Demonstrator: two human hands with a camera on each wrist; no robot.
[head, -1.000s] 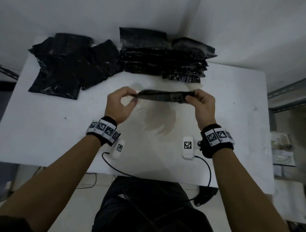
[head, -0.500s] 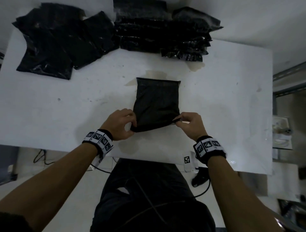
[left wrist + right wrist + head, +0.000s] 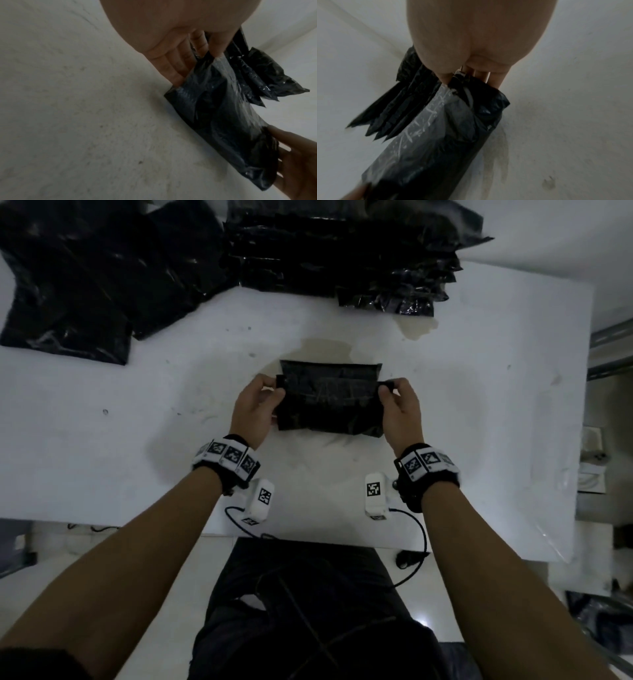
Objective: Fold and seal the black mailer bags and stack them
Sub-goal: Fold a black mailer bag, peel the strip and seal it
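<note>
The white table (image 3: pixel 102 460) spans the whole head view under both forearms, with brownish stains just beyond the hands. Beyond the left hand, at the far edge, lies a loose heap of flat black bags (image 3: pixel 85 278); beyond and between the hands, reaching past the right one, stands the stack of sealed mailers (image 3: pixel 342 258), their pointed corners showing in the right wrist view (image 3: pixel 385 119).

Between the hands, flat on the table, lies the black mailer bag (image 3: pixel 329 402), stuffed and glossy, with its upper flap lifted off the body. The left hand (image 3: pixel 255 409) pinches the flap's left corner between thumb and forefinger, the remaining fingers (image 3: pixel 173 67) lying along the bag's left edge. The right hand (image 3: pixel 400 412) pinches the flap's right corner the same way, so both are clamped on the one bag, apart by its width. The stretched flap shows a pale, shiny strip across it (image 3: pixel 423 128); no print on it can be read.

Each wrist carries a black band with square black-and-white coded markers (image 3: pixel 227 455), and a small white device bearing one such marker (image 3: pixel 375 491) hangs by each wrist on a thin black cable (image 3: pixel 419 546). The codes hold no readable words.
</note>
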